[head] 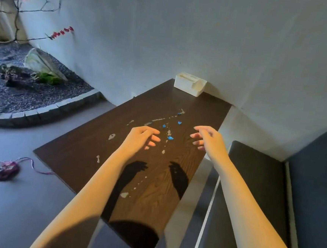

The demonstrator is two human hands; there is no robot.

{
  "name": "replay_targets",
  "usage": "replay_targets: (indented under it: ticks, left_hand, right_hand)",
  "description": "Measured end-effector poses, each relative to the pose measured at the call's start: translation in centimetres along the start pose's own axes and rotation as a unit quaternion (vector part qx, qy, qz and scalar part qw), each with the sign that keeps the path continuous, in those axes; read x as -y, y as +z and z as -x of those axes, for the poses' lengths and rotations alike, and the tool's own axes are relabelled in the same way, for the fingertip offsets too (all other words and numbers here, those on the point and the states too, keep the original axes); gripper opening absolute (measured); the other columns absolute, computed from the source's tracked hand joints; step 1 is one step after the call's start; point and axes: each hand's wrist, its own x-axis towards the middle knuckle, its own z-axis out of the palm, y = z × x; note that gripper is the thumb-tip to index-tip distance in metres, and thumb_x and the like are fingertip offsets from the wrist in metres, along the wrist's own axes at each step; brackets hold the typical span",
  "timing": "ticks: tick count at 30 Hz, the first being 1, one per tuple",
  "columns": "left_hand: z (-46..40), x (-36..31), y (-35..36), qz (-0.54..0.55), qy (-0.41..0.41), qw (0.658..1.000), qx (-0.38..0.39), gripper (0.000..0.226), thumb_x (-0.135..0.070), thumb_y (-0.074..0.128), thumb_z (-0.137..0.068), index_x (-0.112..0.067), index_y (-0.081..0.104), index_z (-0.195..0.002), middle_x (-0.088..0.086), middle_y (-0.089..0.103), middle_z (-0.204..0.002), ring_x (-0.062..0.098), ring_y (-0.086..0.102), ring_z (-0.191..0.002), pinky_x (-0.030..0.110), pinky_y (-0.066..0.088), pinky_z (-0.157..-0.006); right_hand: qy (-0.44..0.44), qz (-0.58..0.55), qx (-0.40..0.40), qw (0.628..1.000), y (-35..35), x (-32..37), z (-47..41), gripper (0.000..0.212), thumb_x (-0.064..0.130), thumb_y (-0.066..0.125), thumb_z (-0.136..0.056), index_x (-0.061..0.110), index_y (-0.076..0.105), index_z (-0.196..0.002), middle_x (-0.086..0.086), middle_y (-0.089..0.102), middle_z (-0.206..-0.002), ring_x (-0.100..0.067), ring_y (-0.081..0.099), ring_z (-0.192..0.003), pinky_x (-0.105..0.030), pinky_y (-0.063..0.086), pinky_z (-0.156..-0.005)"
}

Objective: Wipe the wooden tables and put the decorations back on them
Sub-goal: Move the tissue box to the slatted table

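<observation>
Two bare hands hover above the dark wooden tabletop (pixel 88 157), the left hand (pixel 140 138) and the right hand (pixel 207 137) both empty with fingers loosely spread, casting shadows on the wood below. Between and just beyond them lie small blue scraps (pixel 170 138) and pale smears (pixel 111 136) scattered along the tabletop. A white tissue box (pixel 190 84) sits at the far end against the wall, well apart from both hands.

Worktop (pixel 88 157): dark wood, visible grain, slight sheen, smeared with pale wet-looking spills (pixel 111 136). Tissue box (pixel 190 84): white, matt, plastic-looking. Bench seat (pixel 256 183): dark cloth, matt. Wall (pixel 205 38): rough plaster. Gravel bed (pixel 23 91): coarse.
</observation>
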Motion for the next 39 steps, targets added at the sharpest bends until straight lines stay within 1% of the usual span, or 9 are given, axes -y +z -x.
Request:
replay_targets:
  ticks: [6,11,15,21,25,30,33,35,39]
  left_hand:
    - [-2.9,1.5,-2.7,0.066,-0.027,0.995,-0.069,0.024,-0.017,0.041,-0.099,-0.015,0.065,-0.094,0.000,0.068,-0.080,0.010,0.061,-0.067,0.020,0.048,-0.062]
    - [-5.7,2.5,-3.9,0.059,-0.047,0.987,-0.144,0.024,-0.017,0.041,-0.099,-0.011,0.064,-0.101,0.001,0.067,-0.082,0.011,0.061,-0.068,0.013,0.049,-0.057]
    - [-9.0,2.6,-3.6,0.050,-0.036,0.978,-0.201,0.023,-0.016,0.041,-0.099,-0.016,0.063,-0.092,0.002,0.066,-0.082,0.011,0.061,-0.068,0.017,0.050,-0.061]
    - [-15.7,1.0,0.6,0.041,-0.053,0.953,-0.296,0.023,-0.016,0.041,-0.099,-0.008,0.062,-0.101,0.002,0.065,-0.081,0.011,0.061,-0.070,0.017,0.051,-0.065]
    - [-18.4,-0.1,4.0,0.045,-0.073,0.940,-0.331,0.025,-0.017,0.039,-0.100,-0.005,0.061,-0.104,0.003,0.064,-0.084,0.012,0.061,-0.072,0.015,0.051,-0.064]
    - [-21.0,-1.5,5.2,0.057,-0.065,0.917,-0.389,0.026,-0.017,0.041,-0.099,-0.003,0.062,-0.105,0.006,0.065,-0.087,0.014,0.061,-0.073,0.019,0.050,-0.067]
    - [-22.6,-2.2,4.8,0.063,-0.063,0.916,-0.391,0.022,-0.016,0.042,-0.098,-0.006,0.062,-0.101,0.005,0.065,-0.084,0.014,0.061,-0.070,0.017,0.050,-0.060]
    - [-23.6,-2.4,4.5,0.069,-0.056,0.917,-0.390,0.021,-0.016,0.043,-0.098,-0.007,0.062,-0.099,0.004,0.065,-0.083,0.013,0.060,-0.069,0.016,0.049,-0.058]
    - [-26.6,-2.8,3.9,0.071,-0.045,0.921,-0.381,0.022,-0.015,0.042,-0.098,-0.007,0.062,-0.100,0.005,0.065,-0.084,0.013,0.060,-0.069,0.020,0.047,-0.064]
  right_hand:
    - [-0.025,0.016,0.066,0.997,3.7,0.9,-5.7,0.023,0.029,0.039,-0.101,0.023,0.060,-0.108,0.006,0.067,-0.089,-0.011,0.064,-0.078,-0.016,0.051,-0.066]
    - [-0.055,0.022,0.130,0.990,7.1,0.9,-11.2,0.025,0.029,0.038,-0.101,0.021,0.060,-0.110,0.007,0.065,-0.088,-0.011,0.063,-0.079,-0.016,0.050,-0.068]
    - [-0.077,0.019,0.184,0.980,8.6,0.2,-16.7,0.025,0.027,0.037,-0.102,0.021,0.060,-0.109,0.011,0.064,-0.084,-0.008,0.062,-0.076,-0.016,0.049,-0.067]
    - [-0.108,0.028,0.271,0.956,7.9,-1.2,-26.1,0.025,0.023,0.037,-0.101,0.021,0.060,-0.109,0.008,0.065,-0.086,-0.010,0.062,-0.078,-0.018,0.048,-0.068]
    - [-0.125,0.039,0.315,0.940,6.3,-2.1,-30.7,0.024,0.021,0.037,-0.101,0.022,0.061,-0.106,0.009,0.065,-0.085,-0.010,0.062,-0.078,-0.019,0.049,-0.067]
    - [-0.141,0.035,0.334,0.931,6.2,-1.5,-34.5,0.025,0.022,0.036,-0.101,0.021,0.060,-0.107,0.007,0.064,-0.087,-0.010,0.062,-0.079,-0.019,0.048,-0.067]
    - [-0.143,0.034,0.336,0.930,6.5,-0.9,-36.0,0.024,0.023,0.037,-0.101,0.021,0.060,-0.108,0.007,0.064,-0.088,-0.010,0.062,-0.078,-0.017,0.048,-0.066]
    - [-0.147,0.031,0.321,0.935,6.5,-0.9,-36.9,0.023,0.024,0.038,-0.101,0.021,0.060,-0.108,0.008,0.063,-0.086,-0.010,0.062,-0.077,-0.017,0.047,-0.065]
    - [-0.134,0.015,0.256,0.957,5.9,-1.3,-39.1,0.024,0.025,0.039,-0.101,0.020,0.061,-0.106,0.009,0.063,-0.084,-0.010,0.062,-0.076,-0.017,0.047,-0.064]
